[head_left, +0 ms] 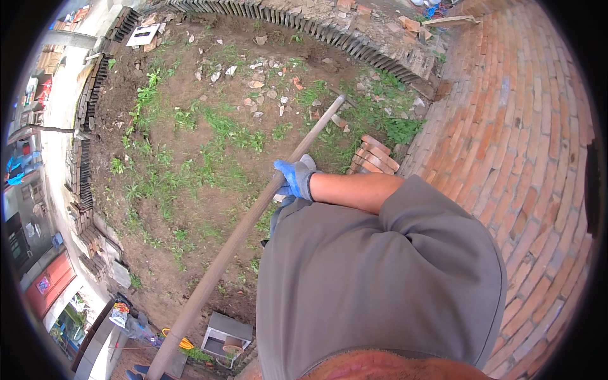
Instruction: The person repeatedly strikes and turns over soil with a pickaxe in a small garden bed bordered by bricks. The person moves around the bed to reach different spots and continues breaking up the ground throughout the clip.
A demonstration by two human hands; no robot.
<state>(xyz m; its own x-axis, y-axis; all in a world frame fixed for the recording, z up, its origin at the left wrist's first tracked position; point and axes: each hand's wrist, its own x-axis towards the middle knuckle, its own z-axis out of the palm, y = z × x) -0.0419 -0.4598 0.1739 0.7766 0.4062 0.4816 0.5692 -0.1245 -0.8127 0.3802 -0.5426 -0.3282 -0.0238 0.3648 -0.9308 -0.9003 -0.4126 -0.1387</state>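
Note:
A long wooden pole runs on a slant from the lower left up to the grass patch at the upper middle. My right hand, in a blue and grey glove, is wrapped around the pole about a third of the way down from its far end. The bare forearm reaches to it from a grey sleeve on the right. My grey shirt fills the lower middle and hides the ground below it. My left hand does not show. The far tip of the pole rests among grass and stones.
Bare soil with grass tufts and loose stones lies ahead. A curved row of on-edge bricks borders it at the top. A brick wall fills the right. A small stack of bricks sits by my hand, a grey box at the bottom.

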